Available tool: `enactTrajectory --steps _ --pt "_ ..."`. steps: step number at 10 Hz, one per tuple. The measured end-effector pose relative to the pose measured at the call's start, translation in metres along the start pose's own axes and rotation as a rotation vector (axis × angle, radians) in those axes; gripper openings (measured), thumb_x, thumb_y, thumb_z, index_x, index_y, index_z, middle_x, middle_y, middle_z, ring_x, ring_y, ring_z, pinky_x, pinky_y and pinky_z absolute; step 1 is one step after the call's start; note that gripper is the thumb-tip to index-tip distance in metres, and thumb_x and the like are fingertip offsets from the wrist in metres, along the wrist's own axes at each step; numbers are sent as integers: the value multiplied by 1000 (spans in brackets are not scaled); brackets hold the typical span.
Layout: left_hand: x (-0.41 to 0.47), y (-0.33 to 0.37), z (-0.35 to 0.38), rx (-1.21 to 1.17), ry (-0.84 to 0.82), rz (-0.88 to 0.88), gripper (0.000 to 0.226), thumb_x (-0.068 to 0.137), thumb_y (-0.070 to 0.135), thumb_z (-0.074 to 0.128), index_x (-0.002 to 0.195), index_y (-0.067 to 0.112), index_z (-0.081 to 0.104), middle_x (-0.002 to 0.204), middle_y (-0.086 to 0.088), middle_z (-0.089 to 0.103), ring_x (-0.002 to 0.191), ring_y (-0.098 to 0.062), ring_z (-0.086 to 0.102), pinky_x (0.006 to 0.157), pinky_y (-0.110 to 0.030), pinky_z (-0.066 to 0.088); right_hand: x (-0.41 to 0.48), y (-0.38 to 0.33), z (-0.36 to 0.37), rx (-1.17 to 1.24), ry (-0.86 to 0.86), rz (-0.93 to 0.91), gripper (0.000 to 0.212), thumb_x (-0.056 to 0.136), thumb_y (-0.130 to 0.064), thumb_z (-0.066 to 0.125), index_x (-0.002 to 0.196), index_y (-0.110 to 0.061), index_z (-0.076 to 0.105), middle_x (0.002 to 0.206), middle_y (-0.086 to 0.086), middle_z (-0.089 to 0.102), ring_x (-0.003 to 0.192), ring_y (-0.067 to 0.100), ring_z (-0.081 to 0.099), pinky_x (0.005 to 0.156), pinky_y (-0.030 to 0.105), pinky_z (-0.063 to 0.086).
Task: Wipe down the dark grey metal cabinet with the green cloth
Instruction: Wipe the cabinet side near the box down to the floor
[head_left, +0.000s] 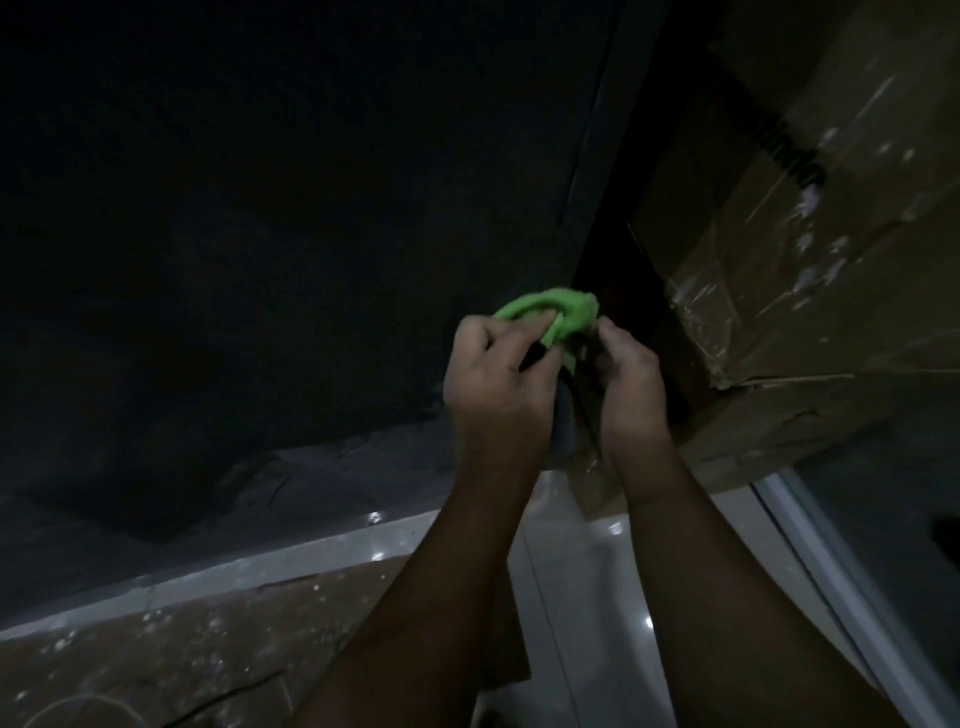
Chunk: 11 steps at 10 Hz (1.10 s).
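Note:
The dark grey metal cabinet (270, 208) fills the upper left of the head view, its right edge running down to the middle. A bunched green cloth (724, 312) sits between both hands in front of that edge. My left hand (498, 384) grips the cloth's left side with curled fingers. My right hand (631, 384) pinches its right side with fingertips. Part of the cloth is hidden behind the hands.
A taped brown cardboard box (810, 249) stands close to the right of the cabinet, with a dark gap between them. Pale glossy floor tiles (571, 587) lie below. A speckled brown surface (171, 649) runs along the lower left.

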<state>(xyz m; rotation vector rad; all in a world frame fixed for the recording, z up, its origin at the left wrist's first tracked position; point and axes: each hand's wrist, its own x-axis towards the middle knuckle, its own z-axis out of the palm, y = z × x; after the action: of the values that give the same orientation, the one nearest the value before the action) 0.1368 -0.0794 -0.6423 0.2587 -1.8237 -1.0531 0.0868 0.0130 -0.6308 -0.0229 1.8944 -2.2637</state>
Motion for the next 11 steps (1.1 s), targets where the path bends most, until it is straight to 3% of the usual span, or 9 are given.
enactTrajectory --steps 2,3,4,5,6,7,8,9,11 --pt "24 22 11 13 40 141 20 81 6 75 101 7 75 86 -11 54 76 -21 55 62 -34 52 -9 -8 -7 -2 -144 -109 35 96 -5 44 126 -8 63 115 12 70 105 16 68 78 22 54" --pt "3 -2 8 297 -220 212 23 90 25 60 109 18 71 96 -5 56 83 -21 56 59 -25 47 -21 9 -14 -69 -158 41 38 80 -12 50 113 -9 68 97 9 71 91 21 66 72 32 51" --pt "-28 -33 -1 322 -451 -24 20 97 41 53 115 33 59 111 15 50 103 -8 54 73 -11 40 -38 26 -15 -162 -199 296 26 84 -22 56 104 -14 69 104 15 67 100 30 61 86 45 51" --pt "-43 -45 -10 271 -537 -117 30 97 51 49 122 37 56 124 12 57 114 -8 55 95 -28 48 -43 30 -4 -214 -215 426 27 101 -19 48 122 -13 64 118 16 67 110 28 64 84 36 52" --pt "-37 -30 -40 254 -715 16 63 93 27 61 150 23 35 145 -6 39 129 -18 41 108 -35 41 -39 32 17 -316 -190 387 32 105 -29 45 132 -17 59 123 11 67 115 27 64 97 47 52" --pt "-26 -23 -77 189 -823 105 80 87 18 66 155 19 24 154 -9 20 138 -24 27 109 -36 36 -36 31 47 -477 -42 319 32 105 -29 44 127 -9 57 120 14 66 110 34 64 98 51 52" --pt "0 -22 -121 298 -728 82 59 92 34 47 149 23 36 147 -7 26 134 -21 29 104 -32 37 -39 25 80 -554 148 365 32 106 -26 43 126 -4 54 121 16 65 107 32 63 92 40 52" --pt "25 -26 -169 430 -689 43 59 85 35 40 142 18 48 134 -9 35 122 -22 33 96 -35 39 -54 27 118 -701 135 333 41 104 -20 44 135 8 44 133 24 59 122 38 58 97 36 46" --pt "36 -39 -236 601 -568 43 58 81 22 53 138 8 50 131 -19 41 117 -34 39 93 -40 41 -93 40 179 -801 -41 333 41 108 -28 38 131 4 51 131 21 61 118 36 60 90 35 47"
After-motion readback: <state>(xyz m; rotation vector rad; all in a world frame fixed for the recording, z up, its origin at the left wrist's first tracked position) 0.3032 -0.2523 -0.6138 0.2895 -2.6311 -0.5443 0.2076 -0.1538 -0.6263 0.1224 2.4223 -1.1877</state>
